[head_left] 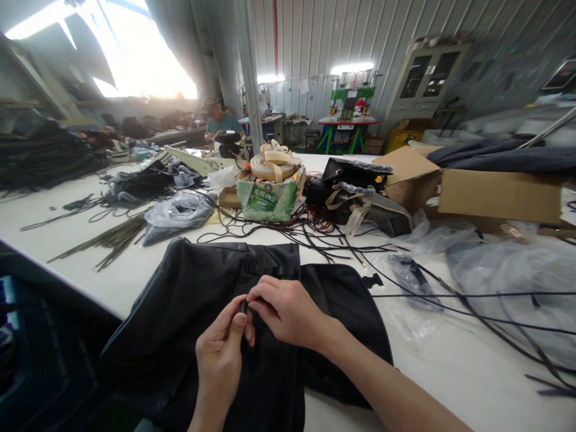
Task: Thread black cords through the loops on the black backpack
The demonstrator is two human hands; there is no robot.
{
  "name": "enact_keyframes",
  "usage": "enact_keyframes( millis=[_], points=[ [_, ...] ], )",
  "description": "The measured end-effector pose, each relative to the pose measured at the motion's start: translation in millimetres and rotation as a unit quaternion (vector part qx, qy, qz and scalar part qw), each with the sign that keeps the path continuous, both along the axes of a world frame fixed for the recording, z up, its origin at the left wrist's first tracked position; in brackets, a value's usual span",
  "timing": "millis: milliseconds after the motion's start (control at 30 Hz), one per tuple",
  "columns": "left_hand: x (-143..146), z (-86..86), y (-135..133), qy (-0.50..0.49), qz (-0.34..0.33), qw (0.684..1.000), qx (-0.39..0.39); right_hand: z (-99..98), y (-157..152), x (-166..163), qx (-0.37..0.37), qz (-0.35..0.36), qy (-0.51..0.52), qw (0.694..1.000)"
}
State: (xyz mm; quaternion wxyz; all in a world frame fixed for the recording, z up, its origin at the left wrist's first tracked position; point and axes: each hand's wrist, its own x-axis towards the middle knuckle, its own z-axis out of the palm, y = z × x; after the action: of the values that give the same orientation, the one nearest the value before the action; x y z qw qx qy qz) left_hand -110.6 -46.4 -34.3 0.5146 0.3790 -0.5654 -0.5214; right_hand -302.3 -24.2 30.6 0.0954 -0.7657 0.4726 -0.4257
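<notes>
A black bag (180,312) of smooth, leather-like material lies in front of me, with its rounded flap (344,312) spread to the right. Over its middle, my left hand (221,354) pinches a small black cylindrical piece (243,306) between thumb and fingers. My right hand (290,309) is closed in a pinch right beside that piece; whatever its fingertips hold is hidden. Just behind the hands, a black strap with a buckle (270,270) crosses the bag. A black side-release buckle part (372,280) sticks out past the flap's right edge.
Black cords (310,237) trail across the white table (432,372). Behind them stand a green carton (265,198) with webbing rolls, dark bags (355,180) and an open cardboard box (499,192). Clear plastic bags (495,270) lie right. A person (219,120) sits at the back.
</notes>
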Motion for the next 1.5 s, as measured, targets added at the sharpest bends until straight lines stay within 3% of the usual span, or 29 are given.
enact_keyframes(
  millis=[267, 533, 800, 900, 1000, 1100, 1200, 1367, 1500],
  points=[
    [0, -3.4, 0, 0.005, 0.003, 1.0, 0.015, -3.1, 1, 3, -0.001, -0.002, -0.005, 1.0],
    [-2, 9.3, 2, -0.043, 0.011, 0.998, -0.041, -7.5, -1, 6, 0.003, -0.046, 0.018, 0.999],
    [0, 0.2, 3, -0.044, 0.009, 0.998, -0.034, -18.1, -6, 9, -0.02, -0.069, 0.15, 0.986],
    [2, -0.9, 1, -0.045, 0.01, 0.999, -0.028, -4.7, -5, 5, -0.021, -0.066, 0.153, 0.986],
    [4, -2.5, -1, -0.03, 0.011, 0.999, 0.001, 21.2, 11, -5, -0.026, -0.119, 0.144, 0.982],
    [5, -5.9, -3, -0.001, 0.005, 0.999, 0.034, 35.2, 33, -9, 0.092, -0.109, 0.169, 0.975],
    [3, -9.2, -4, 0.008, -0.009, 0.999, 0.043, 19.0, 40, 6, 0.223, -0.062, 0.245, 0.941],
    [4, -13.1, -2, -0.024, -0.006, 0.999, 0.028, -27.8, 10, 43, 0.237, -0.09, 0.246, 0.935],
    [4, -13.9, -2, 0.014, -0.015, 0.999, 0.048, -34.0, -2, 49, 0.243, -0.064, 0.248, 0.936]
  ],
)
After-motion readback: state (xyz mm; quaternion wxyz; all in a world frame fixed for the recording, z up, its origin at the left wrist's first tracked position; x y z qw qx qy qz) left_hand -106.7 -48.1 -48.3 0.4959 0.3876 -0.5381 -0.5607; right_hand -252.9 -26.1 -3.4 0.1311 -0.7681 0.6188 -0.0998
